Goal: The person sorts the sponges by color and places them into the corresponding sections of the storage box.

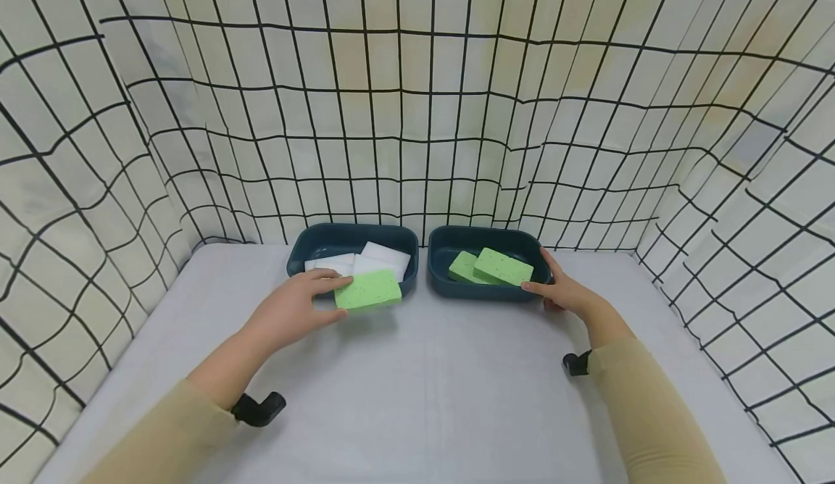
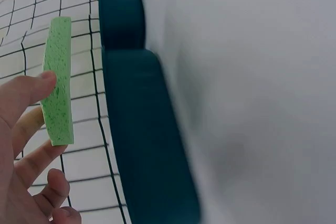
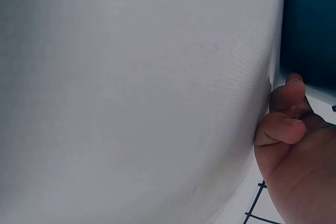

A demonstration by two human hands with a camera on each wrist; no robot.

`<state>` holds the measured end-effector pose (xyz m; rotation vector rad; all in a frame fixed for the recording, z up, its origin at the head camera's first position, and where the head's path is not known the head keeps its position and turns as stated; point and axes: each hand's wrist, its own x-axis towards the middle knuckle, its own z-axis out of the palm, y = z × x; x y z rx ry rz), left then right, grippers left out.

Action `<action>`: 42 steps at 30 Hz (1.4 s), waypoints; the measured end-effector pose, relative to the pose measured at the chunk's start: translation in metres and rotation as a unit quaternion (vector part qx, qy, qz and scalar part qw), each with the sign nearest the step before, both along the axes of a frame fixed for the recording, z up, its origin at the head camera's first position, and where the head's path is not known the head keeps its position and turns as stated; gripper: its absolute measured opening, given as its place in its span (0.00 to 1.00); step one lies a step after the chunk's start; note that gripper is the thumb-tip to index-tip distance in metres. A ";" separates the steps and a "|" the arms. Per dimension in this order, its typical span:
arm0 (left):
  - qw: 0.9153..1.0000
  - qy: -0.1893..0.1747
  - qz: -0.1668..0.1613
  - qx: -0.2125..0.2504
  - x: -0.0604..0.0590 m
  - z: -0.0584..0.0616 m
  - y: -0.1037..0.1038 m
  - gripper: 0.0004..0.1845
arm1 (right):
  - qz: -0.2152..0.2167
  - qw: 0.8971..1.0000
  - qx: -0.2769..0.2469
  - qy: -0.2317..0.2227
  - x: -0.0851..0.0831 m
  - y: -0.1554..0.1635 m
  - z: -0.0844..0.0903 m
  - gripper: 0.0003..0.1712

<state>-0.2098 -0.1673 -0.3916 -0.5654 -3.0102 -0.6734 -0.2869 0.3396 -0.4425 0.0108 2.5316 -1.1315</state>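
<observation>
Between thumb and fingers, my left hand (image 1: 290, 311) pinches a light green sponge (image 1: 368, 290) just over the front edge of the left teal bin (image 1: 316, 232). Several white sponges (image 1: 385, 254) lie inside that bin. The left wrist view shows the same green sponge (image 2: 59, 82) edge-on, with the left hand's (image 2: 29, 129) thumb against one face. At the right end of the other teal bin (image 1: 483, 292), my right hand (image 1: 570, 297) holds the corner, thumb on the front rim. Two green sponges (image 1: 502, 266) rest in it, one partly over the other. Curled fingers of the right hand (image 3: 294, 135) show below the bin's wall (image 3: 312, 30).
Both bins stand side by side at the back of a white-covered table (image 1: 424, 390), a narrow gap between them. Black wire netting (image 1: 430, 114) over pale cloth rises behind and at both sides. A black wrist camera mount (image 1: 259, 409) juts from the left sleeve.
</observation>
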 end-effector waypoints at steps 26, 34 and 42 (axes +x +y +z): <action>0.998 0.021 0.029 0.058 -0.064 0.005 0.110 0.32 | -0.004 1.000 0.000 -0.003 0.000 0.000 0.003 0.63; 0.998 0.005 0.046 0.052 -0.080 -0.001 0.141 0.32 | -0.004 1.000 -0.003 -0.003 -0.003 0.002 -0.001 0.63; 0.997 0.003 0.074 0.029 -0.090 -0.007 0.164 0.32 | -0.010 1.000 -0.001 -0.003 -0.003 0.001 -0.001 0.64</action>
